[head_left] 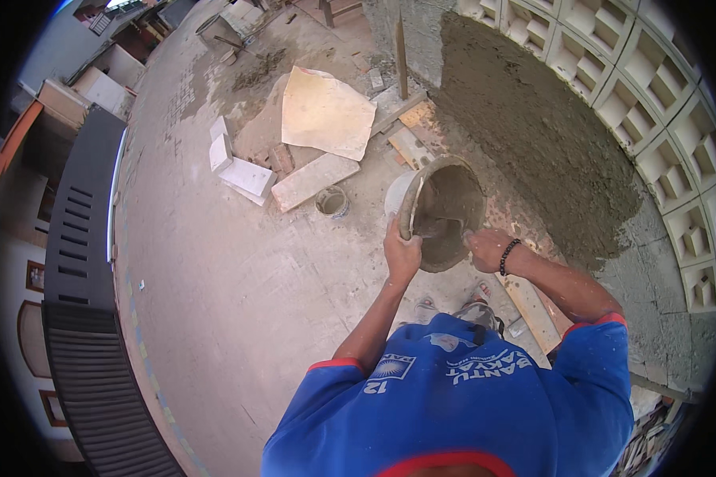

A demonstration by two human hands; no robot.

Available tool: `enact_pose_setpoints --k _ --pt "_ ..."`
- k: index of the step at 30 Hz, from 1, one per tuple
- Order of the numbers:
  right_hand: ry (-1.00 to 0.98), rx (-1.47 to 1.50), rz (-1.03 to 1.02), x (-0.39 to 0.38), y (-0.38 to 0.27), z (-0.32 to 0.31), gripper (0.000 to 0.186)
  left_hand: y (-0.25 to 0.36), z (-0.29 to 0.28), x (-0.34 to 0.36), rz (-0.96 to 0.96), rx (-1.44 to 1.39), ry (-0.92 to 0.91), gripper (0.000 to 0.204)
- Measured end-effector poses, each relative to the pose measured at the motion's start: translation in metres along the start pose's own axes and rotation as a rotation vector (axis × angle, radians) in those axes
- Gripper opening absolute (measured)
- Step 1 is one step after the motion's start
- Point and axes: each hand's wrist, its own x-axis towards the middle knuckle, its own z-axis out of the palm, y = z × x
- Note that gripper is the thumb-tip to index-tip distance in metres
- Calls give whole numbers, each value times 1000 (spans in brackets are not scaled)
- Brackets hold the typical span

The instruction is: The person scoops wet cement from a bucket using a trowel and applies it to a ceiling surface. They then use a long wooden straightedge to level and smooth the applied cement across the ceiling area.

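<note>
Centre frame: left hand (402,256) clenched on the rim of a mortar bucket (444,211), tilting it. Right hand (485,248) reaches inside, grip hidden, cannot tell. Fresh render on wall (533,127), upper right. Step: scooping mortar; next calls for a steady tilt.

Bright, even daylight; soft, faint shadows on concrete floor (239,286). No glare. Strong fisheye bend: lines beyond floor curve toward rim, black vignette surrounds circular picture. Centre sharp; detail softens toward edges, slight blue fringing at upper-left rim.
</note>
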Motion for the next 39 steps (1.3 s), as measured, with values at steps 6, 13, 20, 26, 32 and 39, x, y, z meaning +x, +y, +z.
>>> enact_pose_setpoints --k 6,13,20,26,32,39 --pt "-38 -75 95 27 -10 -16 20 31 4 -1 -9 59 14 58" --pt "15 200 118 2 14 -44 36 25 12 4 41 -7 4 60" --pt "319 -426 220 11 27 -85 20 50 23 23 148 40 -65 66" --pt "181 -396 109 22 46 -72 40 76 28 37 167 18 -68 68" --pt "74 6 170 9 78 -53 35 90 25 34 89 53 -151 74" --pt "354 475 102 15 92 68 39 60 52 31 95 31 -155 71"
